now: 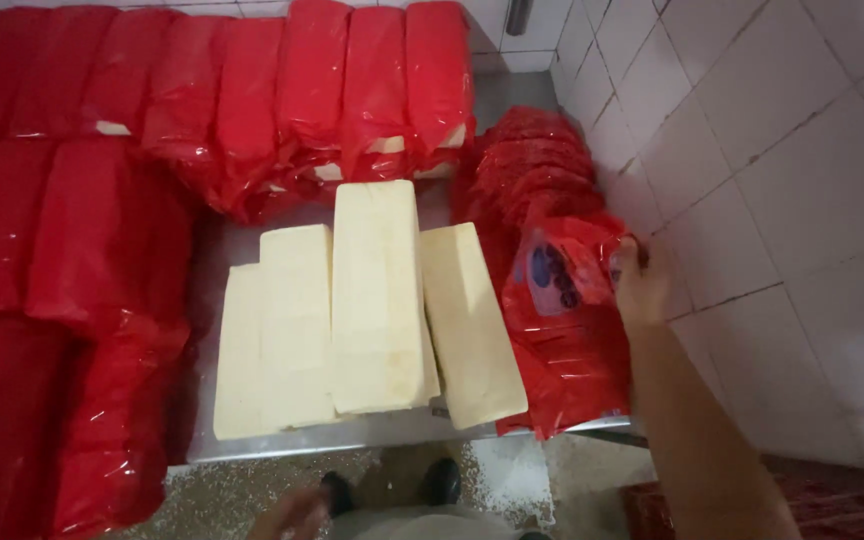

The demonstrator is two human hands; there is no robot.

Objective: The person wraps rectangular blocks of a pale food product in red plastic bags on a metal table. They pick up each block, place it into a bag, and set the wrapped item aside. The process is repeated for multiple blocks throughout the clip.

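Note:
Several pale yellow cheese blocks (377, 300) lie bare, side by side, on a steel table (302, 440). Right of them sits a stack of empty red plastic bags (552, 340). My right hand (640, 280) pinches the upper right edge of the top red bag, which has a blue and white print. My left hand (292, 512) hangs low at the bottom edge of the view, blurred, below the table's front edge, with nothing seen in it.
Rows of blocks wrapped in red plastic (252, 90) fill the back of the table and pile up on the left (62, 300). A white tiled wall (772, 200) stands close on the right. Below lie a speckled floor and my dark shoes (442, 482).

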